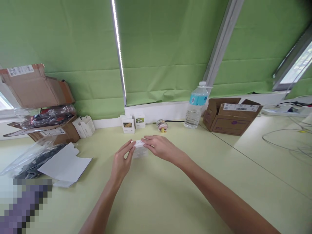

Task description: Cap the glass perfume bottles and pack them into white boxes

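Between my two hands is a small white box (140, 151), upright, with its printed top edge facing me. The thumb and fingers of my left hand (122, 160) pinch its upper left corner. My right hand (159, 147) grips the upper right corner with thumb and fingertips. Behind it stand two small white boxes with picture labels, a nearer box (128, 126) and another box (139, 121). A little to their right sits a clear bag or jar of small wrapped items (162, 124), its exact kind unclear.
A large water bottle (195, 109) and an opened cardboard box (232, 118) stand at the back right. On the left are stacked cartons (34, 86), white folded boxes (84, 126), a white cardboard sheet (65, 165) and a plastic bag (41, 159). Cables (285, 136) lie far right.
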Tool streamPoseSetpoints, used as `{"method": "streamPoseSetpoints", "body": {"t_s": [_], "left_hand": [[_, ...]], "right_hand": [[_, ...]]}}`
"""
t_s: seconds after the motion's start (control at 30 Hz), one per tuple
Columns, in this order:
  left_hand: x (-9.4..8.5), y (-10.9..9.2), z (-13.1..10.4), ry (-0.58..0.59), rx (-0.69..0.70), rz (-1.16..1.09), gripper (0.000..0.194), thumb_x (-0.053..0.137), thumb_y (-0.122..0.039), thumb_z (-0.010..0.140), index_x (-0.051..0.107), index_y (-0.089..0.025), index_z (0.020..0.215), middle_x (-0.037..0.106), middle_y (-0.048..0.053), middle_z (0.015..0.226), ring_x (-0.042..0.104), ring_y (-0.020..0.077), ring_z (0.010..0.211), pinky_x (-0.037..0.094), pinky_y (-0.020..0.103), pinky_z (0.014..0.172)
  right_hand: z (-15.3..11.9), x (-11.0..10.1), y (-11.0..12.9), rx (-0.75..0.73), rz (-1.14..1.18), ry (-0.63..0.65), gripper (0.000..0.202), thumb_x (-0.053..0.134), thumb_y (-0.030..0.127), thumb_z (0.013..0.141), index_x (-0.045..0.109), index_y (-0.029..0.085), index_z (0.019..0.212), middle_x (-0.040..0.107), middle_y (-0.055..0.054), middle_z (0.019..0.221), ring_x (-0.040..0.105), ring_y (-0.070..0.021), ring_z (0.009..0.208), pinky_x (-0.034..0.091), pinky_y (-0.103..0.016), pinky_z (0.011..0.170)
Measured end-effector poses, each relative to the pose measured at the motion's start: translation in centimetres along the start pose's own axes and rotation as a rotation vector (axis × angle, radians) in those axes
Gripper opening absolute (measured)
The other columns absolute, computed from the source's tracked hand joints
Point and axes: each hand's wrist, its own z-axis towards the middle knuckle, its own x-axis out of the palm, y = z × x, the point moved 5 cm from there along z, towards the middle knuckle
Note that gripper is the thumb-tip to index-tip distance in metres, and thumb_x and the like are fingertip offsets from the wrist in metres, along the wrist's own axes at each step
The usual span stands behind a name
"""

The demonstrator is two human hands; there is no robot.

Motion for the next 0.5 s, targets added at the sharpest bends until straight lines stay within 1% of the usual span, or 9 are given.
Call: {"method": "streamPoseSetpoints", "body": {"t_s": [0.1, 0.17, 0.27, 0.33, 0.43, 0.5], "left_hand": [[0.0, 0.2, -0.1, 0.000, 0.038, 0.091, 0.032, 0.046, -0.033, 0.090, 0.059, -0.034, 0.120, 0.056, 0.000, 0.130, 0.052, 0.0206, 0.121, 0.044, 0.041, 0.102], [0.1, 0.3, -0.2, 0.012, 0.058, 0.118, 0.034, 0.046, -0.034, 0.090, 0.056, -0.034, 0.123, 0.055, 0.000, 0.132, 0.052, 0.0213, 0.121, 0.046, 0.041, 0.100], [0.4, 0.4, -0.3, 0.035, 0.074, 0.133, 0.038, 0.047, -0.035, 0.089, 0.052, -0.034, 0.127, 0.053, 0.001, 0.134, 0.054, 0.0225, 0.119, 0.049, 0.041, 0.095], [0.6, 0.5, -0.4, 0.053, 0.059, 0.135, 0.040, 0.046, -0.035, 0.090, 0.049, -0.034, 0.130, 0.051, 0.002, 0.135, 0.054, 0.0227, 0.117, 0.051, 0.040, 0.092], [0.8, 0.7, -0.4, 0.062, 0.030, 0.122, 0.040, 0.044, -0.033, 0.091, 0.046, -0.032, 0.131, 0.051, 0.005, 0.135, 0.054, 0.0221, 0.116, 0.051, 0.040, 0.089], [0.9, 1.0, -0.5, 0.060, 0.008, 0.113, 0.039, 0.043, -0.032, 0.091, 0.045, -0.031, 0.130, 0.052, 0.006, 0.133, 0.055, 0.0219, 0.114, 0.050, 0.041, 0.090]], "right_hand": [[-0.1, 0.6, 0.4, -0.023, -0.146, 0.007, 0.035, 0.035, 0.025, 0.097, 0.055, 0.019, 0.124, 0.061, -0.011, 0.121, 0.059, -0.0236, 0.102, 0.045, -0.033, 0.080], [-0.2, 1.1, 0.7, -0.015, -0.214, 0.009, 0.036, 0.033, 0.027, 0.097, 0.052, 0.016, 0.126, 0.059, -0.013, 0.123, 0.060, -0.0244, 0.100, 0.046, -0.034, 0.079], [-0.3, 1.7, 1.1, -0.002, -0.281, -0.010, 0.038, 0.033, 0.026, 0.096, 0.048, 0.013, 0.128, 0.054, -0.016, 0.127, 0.058, -0.0255, 0.101, 0.047, -0.037, 0.082], [-0.3, 2.0, 1.3, 0.015, -0.300, -0.023, 0.038, 0.033, 0.025, 0.096, 0.045, 0.012, 0.130, 0.052, -0.017, 0.130, 0.058, -0.0256, 0.102, 0.047, -0.037, 0.082], [-0.3, 1.9, 1.4, 0.050, -0.287, -0.044, 0.038, 0.035, 0.026, 0.095, 0.044, 0.015, 0.131, 0.050, -0.015, 0.133, 0.058, -0.0255, 0.102, 0.047, -0.036, 0.079], [-0.3, 1.4, 1.1, 0.139, -0.264, -0.075, 0.036, 0.035, 0.027, 0.095, 0.048, 0.016, 0.126, 0.054, -0.015, 0.129, 0.061, -0.0252, 0.097, 0.047, -0.034, 0.074]]}}
